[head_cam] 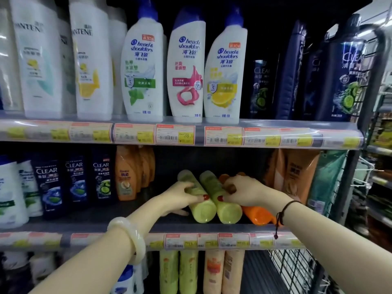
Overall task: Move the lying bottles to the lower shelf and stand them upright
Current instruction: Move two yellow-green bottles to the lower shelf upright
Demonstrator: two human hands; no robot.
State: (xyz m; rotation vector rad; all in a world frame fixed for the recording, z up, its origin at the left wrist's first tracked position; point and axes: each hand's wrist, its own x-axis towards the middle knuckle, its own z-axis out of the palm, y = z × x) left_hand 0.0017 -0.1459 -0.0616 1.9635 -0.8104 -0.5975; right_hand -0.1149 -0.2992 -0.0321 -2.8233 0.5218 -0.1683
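While three bottles are seen lying side by side on the middle shelf (89, 221), each is laid with its long axis running front to back, base toward the shelf edge and cap toward the dark rear. The left green bottle (200, 205) is wrapped by the left hand (180, 195), whose thumb is pressed on top near the base and whose fingers are curled under and round its left flank, so it can be judged as gripped. The right green bottle (226, 205), touching the first along its length, is covered by the right hand (244, 190); the thumb is laid on it near the base, while the fingers are spread over toward the orange bottle (257, 215) just beside it. Whether that hand is closed on one bottle or on both cannot be told, since the fingertips are hidden. Because the bases are pointed at the person, a pull straight outward is likely called for before any turn is made. The lower shelf (257, 270) is found directly beneath, where matching green and peach bottles are already stood upright and an open gap is left to their right. Each bottle is judged to need tipping through a quarter turn, base downward, once it is cleared of the price rail (191, 240).
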